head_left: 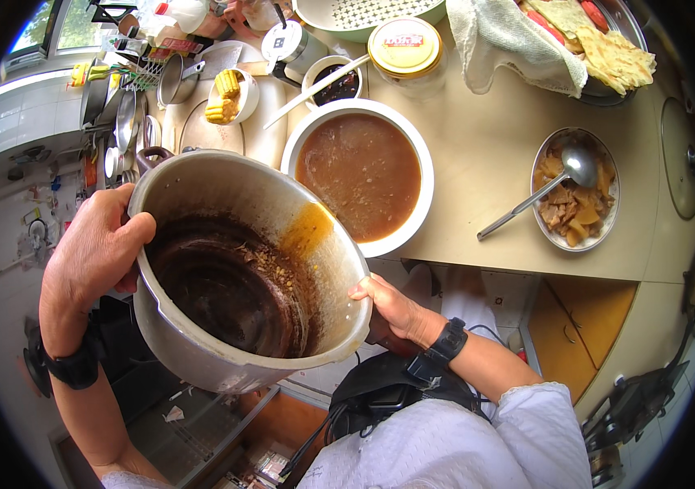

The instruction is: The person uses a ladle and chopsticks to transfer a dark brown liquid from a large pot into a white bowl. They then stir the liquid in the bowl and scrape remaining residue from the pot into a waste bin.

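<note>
A large aluminium pot [243,257] is tilted between my two hands in front of the counter's edge. My left hand [94,244] grips its left rim, thumb over the edge. On the right side, my right hand [396,305] holds it near the handle, with the thumb at the rim. The inside bears a dark brown stain, a yellow-brown streak and bits of food residue. Just beyond the pot stands a white basin [424,177] filled with brown broth [360,174]. Part of the basin's near-left side is hidden by the pot.
A ladle [578,166] rests in a bowl of stewed chunks [583,223] at the right. Behind the basin are a lidded glass jar [405,49], a small bowl of dark sauce [338,85] and a bowl of corn [225,101]. Flatbread [619,58] lies at the back right.
</note>
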